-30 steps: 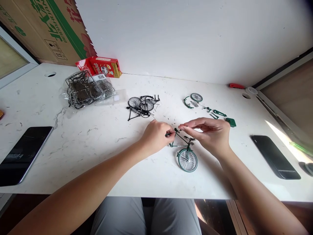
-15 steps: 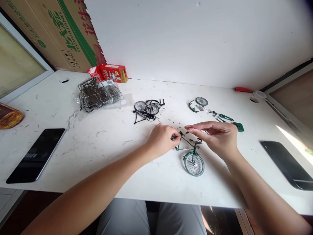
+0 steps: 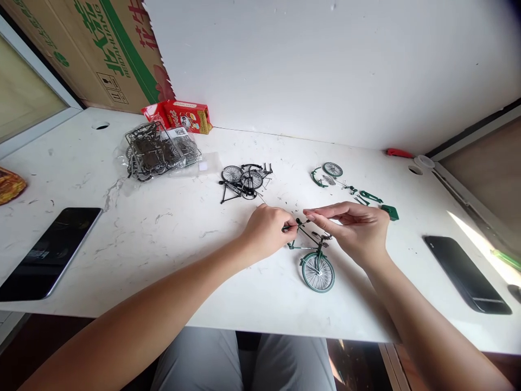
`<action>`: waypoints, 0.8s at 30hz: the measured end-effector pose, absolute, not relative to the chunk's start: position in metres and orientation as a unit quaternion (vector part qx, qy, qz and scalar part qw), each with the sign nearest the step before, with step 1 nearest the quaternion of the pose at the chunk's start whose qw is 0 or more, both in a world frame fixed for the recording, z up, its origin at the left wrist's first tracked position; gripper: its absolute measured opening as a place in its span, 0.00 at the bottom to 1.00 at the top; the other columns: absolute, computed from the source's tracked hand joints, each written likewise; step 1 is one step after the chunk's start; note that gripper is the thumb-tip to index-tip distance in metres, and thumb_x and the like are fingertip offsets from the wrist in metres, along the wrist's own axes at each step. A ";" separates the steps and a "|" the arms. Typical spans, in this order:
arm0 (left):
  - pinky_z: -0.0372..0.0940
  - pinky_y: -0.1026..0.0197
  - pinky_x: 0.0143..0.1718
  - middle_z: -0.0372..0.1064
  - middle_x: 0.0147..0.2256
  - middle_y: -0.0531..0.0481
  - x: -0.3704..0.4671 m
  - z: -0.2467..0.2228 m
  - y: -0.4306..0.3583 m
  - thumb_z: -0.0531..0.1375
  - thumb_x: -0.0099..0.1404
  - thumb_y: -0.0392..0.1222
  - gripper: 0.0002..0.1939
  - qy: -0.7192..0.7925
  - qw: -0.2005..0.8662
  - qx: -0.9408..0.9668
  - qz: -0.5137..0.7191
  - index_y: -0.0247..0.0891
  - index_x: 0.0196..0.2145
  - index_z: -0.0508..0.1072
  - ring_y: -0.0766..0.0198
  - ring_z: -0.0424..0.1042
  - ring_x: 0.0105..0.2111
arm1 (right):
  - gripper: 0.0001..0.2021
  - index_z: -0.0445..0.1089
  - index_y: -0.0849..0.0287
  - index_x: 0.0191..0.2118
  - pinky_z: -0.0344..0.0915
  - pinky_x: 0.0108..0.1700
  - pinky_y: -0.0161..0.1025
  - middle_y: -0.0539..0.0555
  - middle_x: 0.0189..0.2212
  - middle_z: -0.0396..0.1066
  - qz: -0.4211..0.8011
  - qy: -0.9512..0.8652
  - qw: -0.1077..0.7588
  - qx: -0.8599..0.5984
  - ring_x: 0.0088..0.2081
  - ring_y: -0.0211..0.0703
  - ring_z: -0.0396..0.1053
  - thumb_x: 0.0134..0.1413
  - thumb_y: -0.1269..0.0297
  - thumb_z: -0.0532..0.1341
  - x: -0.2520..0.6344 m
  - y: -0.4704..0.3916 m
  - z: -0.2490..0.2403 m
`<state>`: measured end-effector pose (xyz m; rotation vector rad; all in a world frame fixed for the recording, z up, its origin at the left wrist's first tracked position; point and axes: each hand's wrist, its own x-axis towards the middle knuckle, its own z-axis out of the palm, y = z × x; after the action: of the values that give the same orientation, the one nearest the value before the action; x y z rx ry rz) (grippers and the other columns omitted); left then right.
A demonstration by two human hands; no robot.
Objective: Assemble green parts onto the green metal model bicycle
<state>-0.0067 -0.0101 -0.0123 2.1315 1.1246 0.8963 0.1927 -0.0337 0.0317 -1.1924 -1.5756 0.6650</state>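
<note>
A green model bicycle [image 3: 311,248], partly built, has its spoked front wheel [image 3: 318,272] toward me and its handlebar to the right. My left hand [image 3: 268,231] pinches the rear end of its frame; the fingers hide that end. By the dark saddle [image 3: 299,221], my right hand [image 3: 358,231] has thumb and forefinger pressed together at a tiny dark part, too small to name. Loose green pieces lie beyond the right hand: a spoked wheel [image 3: 332,169], a curved mudguard [image 3: 317,178], a long flat piece [image 3: 370,196] and a green block [image 3: 389,212].
Black model bicycle parts [image 3: 246,182] lie beyond my left hand. Farther left are a clear bag of dark part frames [image 3: 157,152] and a red box [image 3: 189,117]. Phones lie at the left [image 3: 52,252] and right [image 3: 466,274]. A red-handled tool [image 3: 399,153] rests at the back right.
The whole view has shifted slightly, so things appear a little farther left. Both hands keep their pinches at the green bicycle, with hardly any other movement.
</note>
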 end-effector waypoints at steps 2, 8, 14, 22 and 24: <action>0.66 0.56 0.43 0.83 0.31 0.50 -0.007 -0.011 -0.011 0.66 0.63 0.33 0.06 0.422 0.280 0.795 0.333 0.39 0.29 0.81 0.61 0.76 0.30 | 0.07 0.84 0.51 0.33 0.87 0.42 0.49 0.53 0.34 0.85 0.275 -0.649 0.501 -0.502 0.37 0.52 0.85 0.51 0.58 0.79 0.192 -0.035 0.032; 0.66 0.56 0.42 0.83 0.31 0.50 -0.006 -0.011 -0.012 0.65 0.63 0.33 0.07 0.423 0.273 0.798 0.330 0.40 0.28 0.81 0.61 0.75 0.29 | 0.07 0.84 0.51 0.32 0.87 0.39 0.46 0.53 0.34 0.85 0.268 -0.646 0.499 -0.511 0.36 0.51 0.85 0.51 0.59 0.79 0.194 -0.033 0.030; 0.64 0.57 0.41 0.81 0.27 0.53 -0.005 -0.015 -0.011 0.65 0.62 0.32 0.08 0.415 0.270 0.798 0.343 0.39 0.26 0.79 0.64 0.72 0.25 | 0.10 0.82 0.54 0.31 0.87 0.41 0.48 0.54 0.33 0.85 0.267 -0.662 0.482 -0.508 0.36 0.52 0.85 0.51 0.56 0.79 0.200 -0.028 0.031; 0.63 0.58 0.36 0.77 0.23 0.52 -0.005 -0.014 -0.012 0.64 0.62 0.32 0.11 0.405 0.253 0.805 0.352 0.39 0.23 0.78 0.65 0.69 0.23 | 0.09 0.80 0.53 0.31 0.87 0.41 0.48 0.53 0.34 0.85 0.284 -0.675 0.459 -0.502 0.38 0.53 0.86 0.54 0.57 0.77 0.198 -0.034 0.035; 0.64 0.58 0.37 0.79 0.25 0.52 -0.005 -0.012 -0.012 0.64 0.63 0.33 0.10 0.411 0.254 0.803 0.350 0.39 0.24 0.79 0.64 0.70 0.24 | 0.09 0.80 0.53 0.31 0.87 0.40 0.47 0.53 0.33 0.85 0.286 -0.674 0.463 -0.499 0.38 0.53 0.86 0.54 0.57 0.77 0.198 -0.034 0.032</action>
<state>-0.0051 -0.0121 -0.0125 2.1808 1.1167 0.9512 0.1985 -0.0336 0.0323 -1.2278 -1.6582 0.7032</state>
